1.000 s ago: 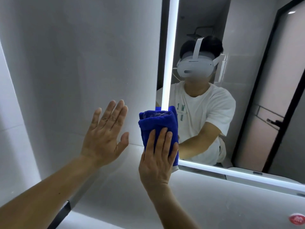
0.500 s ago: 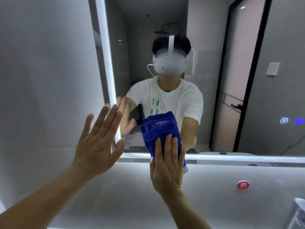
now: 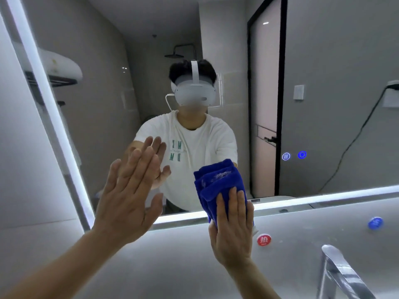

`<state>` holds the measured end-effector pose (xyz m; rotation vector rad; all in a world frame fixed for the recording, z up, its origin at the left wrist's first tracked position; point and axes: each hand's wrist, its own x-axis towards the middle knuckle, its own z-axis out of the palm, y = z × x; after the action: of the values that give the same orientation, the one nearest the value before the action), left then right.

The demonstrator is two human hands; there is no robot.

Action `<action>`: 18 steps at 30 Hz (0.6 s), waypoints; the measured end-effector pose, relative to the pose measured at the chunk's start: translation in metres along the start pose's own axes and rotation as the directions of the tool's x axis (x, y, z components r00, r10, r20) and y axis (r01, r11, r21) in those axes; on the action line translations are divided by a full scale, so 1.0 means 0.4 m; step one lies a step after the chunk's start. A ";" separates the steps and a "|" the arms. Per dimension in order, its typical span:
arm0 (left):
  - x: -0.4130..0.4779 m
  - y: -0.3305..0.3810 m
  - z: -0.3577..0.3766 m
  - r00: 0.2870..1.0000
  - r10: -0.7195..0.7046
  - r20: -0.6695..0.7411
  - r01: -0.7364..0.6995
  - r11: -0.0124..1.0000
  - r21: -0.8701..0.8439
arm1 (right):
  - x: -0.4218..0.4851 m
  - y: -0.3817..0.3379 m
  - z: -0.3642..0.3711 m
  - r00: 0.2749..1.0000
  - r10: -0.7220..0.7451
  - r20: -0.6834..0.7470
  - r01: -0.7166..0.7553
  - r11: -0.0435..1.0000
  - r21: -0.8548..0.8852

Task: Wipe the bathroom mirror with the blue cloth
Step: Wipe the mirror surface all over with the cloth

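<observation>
The bathroom mirror [image 3: 323, 61], edged by a lit white strip, fills the upper part of the head view. A folded blue cloth [image 3: 216, 182] lies against the glass at the mirror's bottom edge. My right hand [image 3: 234, 229] presses flat on the cloth's lower half with straight fingers. To its left, my left hand [image 3: 127, 197] is spread flat with its fingers over the lower left of the glass, the palm over the lit bottom strip. The mirror reflects a person in a white shirt and headset.
A chrome tap [image 3: 341, 275] rises at the bottom right. On the grey wall below the mirror sit a red round sticker [image 3: 263, 240] and a blue one [image 3: 375, 222]. Two lit touch icons [image 3: 293, 155] glow on the glass at right.
Both hands and the cloth have slid rightward from the wall and the mirror's left strip onto the glass. The view has swung right, bringing the tap and stickers in.
</observation>
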<state>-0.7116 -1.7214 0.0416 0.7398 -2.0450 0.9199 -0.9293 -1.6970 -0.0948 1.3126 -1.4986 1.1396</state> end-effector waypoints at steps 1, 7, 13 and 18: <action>0.010 0.015 0.002 1.000 0.008 -0.007 -0.008 1.000 -0.007 | -0.002 0.018 -0.003 1.000 -0.002 -0.002 0.002 1.000 0.001; 0.062 0.091 0.013 0.998 0.067 -0.019 -0.068 0.998 -0.017 | -0.022 0.139 -0.020 0.999 0.041 -0.009 -0.041 0.999 -0.005; 0.113 0.176 0.034 0.994 0.101 -0.050 -0.103 0.994 -0.026 | -0.026 0.246 -0.039 0.998 0.065 -0.011 -0.065 0.998 0.001; 0.145 0.232 0.044 0.992 0.113 -0.054 -0.114 0.993 -0.009 | -0.024 0.305 -0.053 0.996 0.087 -0.027 -0.086 0.996 0.032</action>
<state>-0.8188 -1.6934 0.0478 0.5909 -2.0604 0.9792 -1.0487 -1.6683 -0.1122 1.2566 -1.5357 1.2361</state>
